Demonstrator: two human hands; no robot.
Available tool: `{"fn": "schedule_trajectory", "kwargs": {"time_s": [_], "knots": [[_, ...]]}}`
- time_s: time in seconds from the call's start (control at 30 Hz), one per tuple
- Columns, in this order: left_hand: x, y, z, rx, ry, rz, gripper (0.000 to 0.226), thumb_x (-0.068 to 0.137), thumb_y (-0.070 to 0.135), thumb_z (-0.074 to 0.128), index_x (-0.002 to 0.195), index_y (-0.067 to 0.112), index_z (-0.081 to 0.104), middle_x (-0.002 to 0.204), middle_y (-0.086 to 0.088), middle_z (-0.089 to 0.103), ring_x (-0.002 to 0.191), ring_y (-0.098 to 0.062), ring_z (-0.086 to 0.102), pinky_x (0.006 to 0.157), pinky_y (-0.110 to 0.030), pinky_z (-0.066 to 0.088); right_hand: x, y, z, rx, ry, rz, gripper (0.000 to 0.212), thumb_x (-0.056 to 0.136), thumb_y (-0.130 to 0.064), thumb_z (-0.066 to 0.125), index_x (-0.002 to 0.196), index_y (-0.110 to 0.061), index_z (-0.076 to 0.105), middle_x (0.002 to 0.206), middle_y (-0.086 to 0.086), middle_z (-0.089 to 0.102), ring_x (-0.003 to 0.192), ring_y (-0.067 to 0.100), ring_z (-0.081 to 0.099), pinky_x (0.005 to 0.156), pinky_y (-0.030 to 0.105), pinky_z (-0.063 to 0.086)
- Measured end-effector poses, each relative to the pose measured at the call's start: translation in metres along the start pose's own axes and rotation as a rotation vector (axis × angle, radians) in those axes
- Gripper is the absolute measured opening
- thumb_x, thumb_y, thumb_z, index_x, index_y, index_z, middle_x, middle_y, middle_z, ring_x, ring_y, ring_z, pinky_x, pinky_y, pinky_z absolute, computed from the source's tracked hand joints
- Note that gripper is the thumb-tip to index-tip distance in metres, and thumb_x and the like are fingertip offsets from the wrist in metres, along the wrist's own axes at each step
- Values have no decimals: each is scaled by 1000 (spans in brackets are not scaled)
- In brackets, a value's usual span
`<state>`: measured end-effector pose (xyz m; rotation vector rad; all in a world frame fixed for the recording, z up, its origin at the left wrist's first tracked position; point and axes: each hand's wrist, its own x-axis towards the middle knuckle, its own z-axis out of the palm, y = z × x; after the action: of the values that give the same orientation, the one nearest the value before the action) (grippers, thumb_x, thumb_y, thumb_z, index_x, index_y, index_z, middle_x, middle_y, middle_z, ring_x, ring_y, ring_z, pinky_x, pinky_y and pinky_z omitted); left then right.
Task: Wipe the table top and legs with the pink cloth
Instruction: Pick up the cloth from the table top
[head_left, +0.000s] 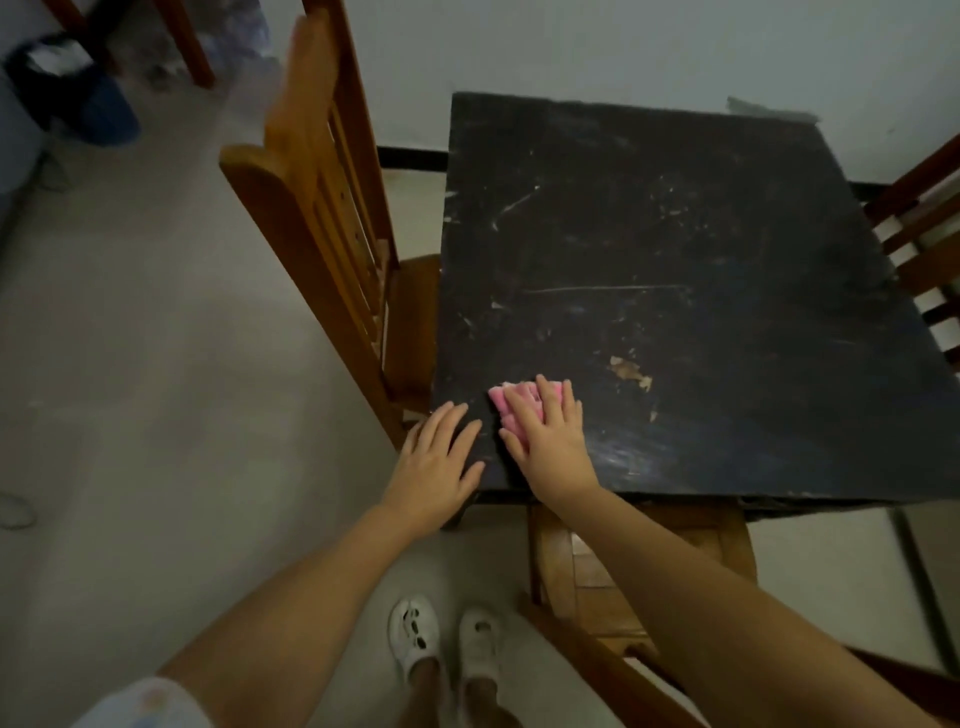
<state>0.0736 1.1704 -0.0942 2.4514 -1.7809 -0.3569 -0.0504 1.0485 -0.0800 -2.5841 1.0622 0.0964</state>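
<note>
Pale grey concrete floor (156, 389) and a plain whitish wall (623, 47) frame a square black table top (701, 270), its dark surface scuffed with white scratches and a chipped patch near the front. Three brown wooden slat-back chairs stand around it: one on the left (317, 218), one tucked under the near edge (587, 577) and one at the right (919, 249). At the far left sits a dark bin (72, 93), blurred, possibly lined with a bag. One folded pink cloth (511, 402) lies on the table's near left corner. The right hand (550, 436) presses flat on the cloth, fingers straight and spread. The left hand (436, 462) rests just beside it on the corner, fingers straight and slightly spread, holding nothing. Two white shoes (447, 639) show below on the floor.
</note>
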Motion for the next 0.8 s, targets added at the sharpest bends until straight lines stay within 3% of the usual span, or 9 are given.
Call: {"fn": "schedule_trajectory", "kwargs": {"time_s": [0.1, 0.17, 0.27, 0.37, 0.47, 0.6, 0.8], "knots": [[2, 0, 6, -29, 62, 45, 51, 86, 39, 34, 120, 8, 58, 128, -14, 56, 120, -30, 51, 95, -44, 43, 3, 9, 7, -9, 105, -149, 44, 98, -31, 34, 142, -25, 36, 144, 9, 39, 136, 35, 27, 112, 53, 22], [1, 0, 2, 2, 33, 48, 53, 87, 42, 32, 123, 11, 56, 130, -12, 54, 123, -29, 49, 97, -44, 41, 4, 11, 2, 53, 166, -270, 40, 97, -14, 45, 136, -21, 46, 133, 6, 51, 125, 27, 39, 112, 48, 27], [-5, -6, -13, -16, -41, 45, 58, 89, 46, 27, 134, 13, 45, 141, -11, 43, 131, -27, 38, 107, -43, 27, 8, 6, -20, 283, 148, -231, 38, 95, -9, 49, 130, -23, 51, 131, 4, 51, 123, 26, 43, 109, 41, 33], [-20, -25, -30, -2, 46, -46, 57, 87, 46, 30, 128, 11, 51, 129, -11, 55, 120, -28, 52, 97, -46, 40, 19, -14, -47, 424, 61, -198, 35, 97, -15, 45, 129, -28, 50, 135, 3, 45, 128, 21, 37, 107, 31, 30], [-49, -58, -50, 3, 133, -192, 55, 84, 44, 34, 125, 11, 51, 121, -12, 60, 110, -29, 59, 87, -45, 48, 33, -59, -65, 436, 40, -400, 35, 96, -19, 46, 129, -30, 49, 133, 1, 46, 126, 18, 38, 106, 29, 33], [-100, -116, -74, 26, 254, -390, 53, 84, 42, 35, 125, 9, 45, 117, -18, 60, 103, -32, 60, 86, -44, 49, 53, -142, -60, 417, -35, -621, 36, 97, -22, 45, 131, -29, 48, 134, 3, 47, 126, 21, 40, 108, 36, 35], [-190, -200, -96, 60, 382, -693, 53, 84, 42, 36, 119, 7, 53, 116, -15, 61, 99, -29, 61, 83, -42, 50, 83, -288, -29, 366, -133, -894, 30, 97, -17, 45, 125, -15, 57, 125, 11, 54, 123, 25, 46, 107, 29, 33]]}}
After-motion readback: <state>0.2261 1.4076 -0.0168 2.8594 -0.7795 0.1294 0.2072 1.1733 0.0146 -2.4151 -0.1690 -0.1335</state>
